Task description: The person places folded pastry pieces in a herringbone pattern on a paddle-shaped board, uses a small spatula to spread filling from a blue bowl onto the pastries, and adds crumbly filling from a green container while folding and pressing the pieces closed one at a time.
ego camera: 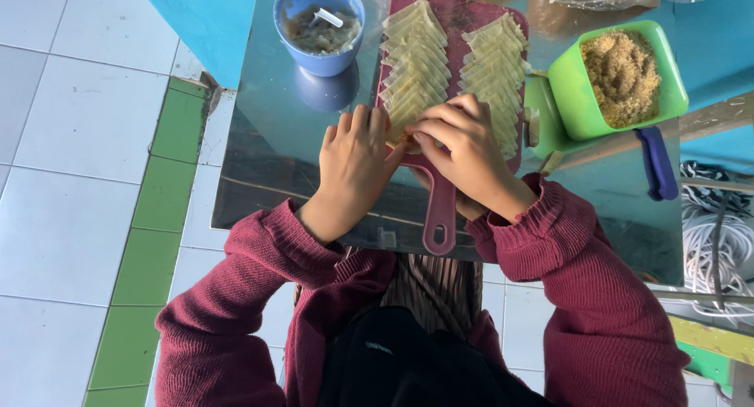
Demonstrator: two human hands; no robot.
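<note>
steel table (267, 140): left hand (353, 160), right hand (463, 144) pinching folded pastry (402, 134) on board (440, 195)

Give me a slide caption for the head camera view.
Both hands, left hand and right hand, fold a pale pastry wrapper on a dark red plastic cutting board.

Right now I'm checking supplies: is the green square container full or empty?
Nearly full: the green square container holds brown crumbs almost to its rim.

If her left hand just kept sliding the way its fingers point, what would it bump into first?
Probably the left row of folded pale wrappers on the dark red cutting board. The left hand points up the board, fingertips at the row's near end. The blue bowl sits off to the side.
</note>
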